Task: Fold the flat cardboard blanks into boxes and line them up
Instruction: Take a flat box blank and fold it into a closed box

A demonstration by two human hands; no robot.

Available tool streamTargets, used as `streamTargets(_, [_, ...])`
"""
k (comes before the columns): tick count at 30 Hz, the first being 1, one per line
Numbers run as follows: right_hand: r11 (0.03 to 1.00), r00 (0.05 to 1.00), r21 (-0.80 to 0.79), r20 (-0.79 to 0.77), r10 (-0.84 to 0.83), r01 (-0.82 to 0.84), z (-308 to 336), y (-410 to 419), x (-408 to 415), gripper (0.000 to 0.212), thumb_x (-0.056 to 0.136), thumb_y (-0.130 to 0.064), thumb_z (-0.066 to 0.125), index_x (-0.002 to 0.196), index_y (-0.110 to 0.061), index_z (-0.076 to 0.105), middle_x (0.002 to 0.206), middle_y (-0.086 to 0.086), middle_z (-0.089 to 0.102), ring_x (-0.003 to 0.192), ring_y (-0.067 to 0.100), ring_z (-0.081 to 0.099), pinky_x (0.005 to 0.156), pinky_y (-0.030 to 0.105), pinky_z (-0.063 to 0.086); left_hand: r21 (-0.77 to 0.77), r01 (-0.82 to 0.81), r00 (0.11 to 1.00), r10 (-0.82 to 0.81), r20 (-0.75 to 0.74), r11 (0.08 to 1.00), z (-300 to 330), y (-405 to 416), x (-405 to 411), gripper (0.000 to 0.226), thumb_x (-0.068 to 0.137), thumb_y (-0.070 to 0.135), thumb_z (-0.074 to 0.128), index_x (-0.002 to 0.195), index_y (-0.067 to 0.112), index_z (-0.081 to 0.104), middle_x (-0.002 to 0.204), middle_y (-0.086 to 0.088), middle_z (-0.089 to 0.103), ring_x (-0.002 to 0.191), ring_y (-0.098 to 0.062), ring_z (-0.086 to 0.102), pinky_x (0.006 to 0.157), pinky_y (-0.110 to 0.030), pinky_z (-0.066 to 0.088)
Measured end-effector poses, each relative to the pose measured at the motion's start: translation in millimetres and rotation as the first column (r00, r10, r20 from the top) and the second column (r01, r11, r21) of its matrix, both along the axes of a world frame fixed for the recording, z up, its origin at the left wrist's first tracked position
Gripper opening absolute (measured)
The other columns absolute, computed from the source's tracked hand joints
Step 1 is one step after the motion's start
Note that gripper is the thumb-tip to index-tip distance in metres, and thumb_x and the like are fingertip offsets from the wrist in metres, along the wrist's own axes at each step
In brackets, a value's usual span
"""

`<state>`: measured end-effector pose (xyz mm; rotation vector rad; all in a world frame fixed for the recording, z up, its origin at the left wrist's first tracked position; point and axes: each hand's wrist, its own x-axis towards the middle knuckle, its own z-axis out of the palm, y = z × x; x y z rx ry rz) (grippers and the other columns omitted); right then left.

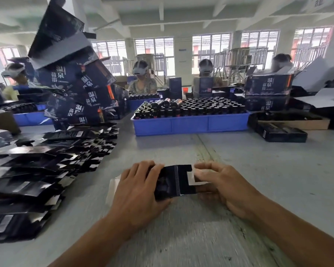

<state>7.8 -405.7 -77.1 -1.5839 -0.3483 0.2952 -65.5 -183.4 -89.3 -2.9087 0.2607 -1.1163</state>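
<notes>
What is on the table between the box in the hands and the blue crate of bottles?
In the head view, only bare grey table lies between the dark box and the blue crate.

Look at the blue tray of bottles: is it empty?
No. The blue tray is packed with dark-capped bottles, with three silver cylinders lying on top.

This was a packing workshop on a factory floor. A long grey tabletop [258, 170] carried a blue crate [189, 125] packed with dark bottles [201, 107], a sprawl of flat black blanks [46, 166] along its left edge, and a leaning heap of printed boxes [79, 87] behind them. Workers [143, 81] sat along the far edge. Barred windows [210, 47] and bare concrete beams [162, 14] closed the hall.
</notes>
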Motion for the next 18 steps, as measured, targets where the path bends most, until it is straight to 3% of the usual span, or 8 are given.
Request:
streamTargets(3, [0.999,0.998,-0.042,0.067,-0.007,0.010,1,1,-4,0.012,0.089,-0.018,0.075,0.099,-0.019,0.070,0.094,0.006,0.078,0.087,0.027,0.076,0.080,0.043,0.062,0.044,-0.007,1.000,0.008,-0.016,0.999,0,-3,0,0.076,0.069,0.071,0.059,0.127,0.021,0.056,0.123,0.005,0.062,0.107,-0.018,0.060,0.091,-0.034,0.037])
streamTargets(7, [0.995,0.987,-0.092,0.156,-0.022,0.037,3,3,-10,0.012,0.088,-0.006,0.074,0.089,-0.006,0.062,0.084,0.002,0.077,0.076,0.017,0.075,0.064,0.026,0.060,0.092,-0.002,1.000,0.003,-0.017,0.996,-1,-5,1,0.089,0.065,0.081,0.060,0.131,0.022,0.050,0.120,0.007,0.064,0.105,-0.015,0.060,0.089,-0.032,0.034])
streamTargets(12, [0.997,0.983,-0.076,0.180,0.041,-0.028,8,5,-15,0.014,0.092,-0.014,0.070,0.105,-0.019,0.070,0.094,-0.004,0.078,0.083,0.014,0.076,0.067,0.027,0.061,0.125,0.037,0.999,-0.036,-0.005,0.991,2,-4,-1,0.106,0.075,0.092,0.040,0.146,0.014,0.045,0.126,0.001,0.061,0.106,-0.016,0.054,0.091,-0.033,0.032])
streamTargets(18, [0.994,0.949,-0.104,0.316,0.014,0.020,8,11,-23,0.034,0.095,-0.009,0.066,0.120,-0.033,0.065,0.110,-0.007,0.072,0.086,0.005,0.073,0.060,0.022,0.058,0.025,0.061,0.998,-0.061,0.008,0.998,10,-8,-9,0.097,0.083,0.086,0.036,0.146,0.014,0.045,0.130,-0.001,0.057,0.111,-0.018,0.054,0.096,-0.036,0.040])
